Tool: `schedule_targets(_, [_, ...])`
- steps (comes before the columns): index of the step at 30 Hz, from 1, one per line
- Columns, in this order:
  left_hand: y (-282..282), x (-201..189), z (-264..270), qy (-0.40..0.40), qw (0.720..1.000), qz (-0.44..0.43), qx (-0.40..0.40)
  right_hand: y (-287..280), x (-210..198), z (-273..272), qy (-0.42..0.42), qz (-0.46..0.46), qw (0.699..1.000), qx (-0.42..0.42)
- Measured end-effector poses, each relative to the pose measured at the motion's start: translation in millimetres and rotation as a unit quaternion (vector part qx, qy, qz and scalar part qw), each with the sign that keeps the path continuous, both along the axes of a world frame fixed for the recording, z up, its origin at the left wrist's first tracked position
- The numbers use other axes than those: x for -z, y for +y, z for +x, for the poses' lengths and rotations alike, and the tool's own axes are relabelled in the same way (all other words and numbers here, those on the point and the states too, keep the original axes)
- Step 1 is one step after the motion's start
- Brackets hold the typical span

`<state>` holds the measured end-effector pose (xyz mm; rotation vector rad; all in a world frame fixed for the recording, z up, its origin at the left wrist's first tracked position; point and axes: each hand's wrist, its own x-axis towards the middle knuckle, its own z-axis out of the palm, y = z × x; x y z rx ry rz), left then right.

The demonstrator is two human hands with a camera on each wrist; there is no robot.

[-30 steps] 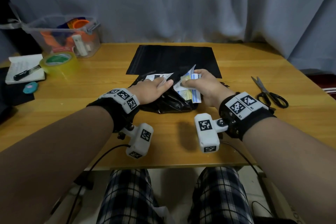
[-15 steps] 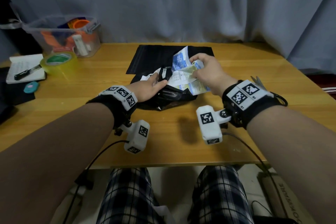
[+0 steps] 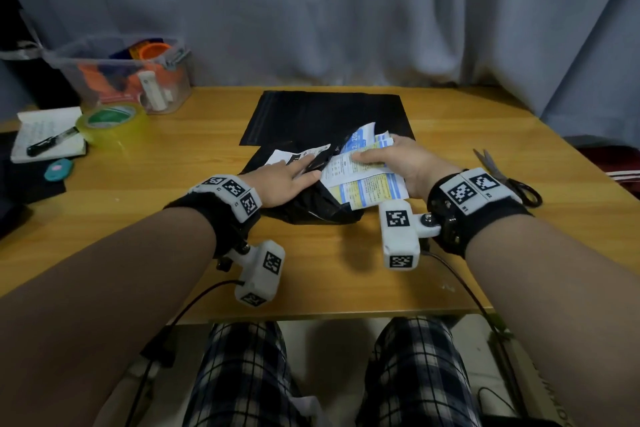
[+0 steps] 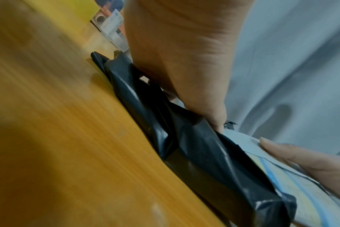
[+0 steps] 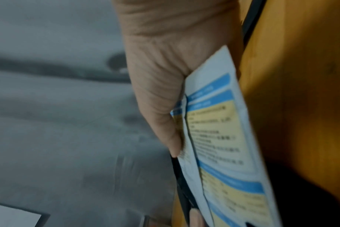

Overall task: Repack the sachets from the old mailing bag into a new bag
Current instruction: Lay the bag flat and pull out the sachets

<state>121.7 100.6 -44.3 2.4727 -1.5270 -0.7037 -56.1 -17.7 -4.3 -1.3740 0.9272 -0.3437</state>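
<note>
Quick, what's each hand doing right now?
Left hand: open, fingers flat, pressing down the old mailing bag.
Right hand: gripping the sachets.

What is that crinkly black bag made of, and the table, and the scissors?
The crumpled old mailing bag looks like thin glossy plastic film: it creases sharply and catches light on its folds. The table looks like wood or wood-look laminate, with fine grain lines and a smooth, slightly shiny top. The scissors seem to have grey metal blades and dark, probably plastic, handles.
</note>
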Motion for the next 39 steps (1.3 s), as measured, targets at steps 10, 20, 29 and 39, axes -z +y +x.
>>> schedule_targets(10, [8.9, -5.4, -7.5, 0.122, 0.990, -0.066, 0.001, 17.7, -12.1, 17.6, 0.038, -0.282, 0.956, -0.069])
schedule_targets(20, [16.2, -8.4, -14.9, 0.138, 0.985, -0.092, -0.054, -0.5, -65.6, -29.0, -0.136, -0.362, 0.921, 0.045])
schedule_targets(29, [2.3, -7.8, -42.9, -0.117, 0.987, 0.106, 0.031, -40.7, -57.5, -61.5, -0.227, -0.288, 0.886, 0.284])
schedule_targets(39, [-50.6, -28.3, -38.0, -0.033, 0.998, -0.026, 0.042, -111.1, 5.9, -65.9, -0.133, -0.165, 0.869, 0.448])
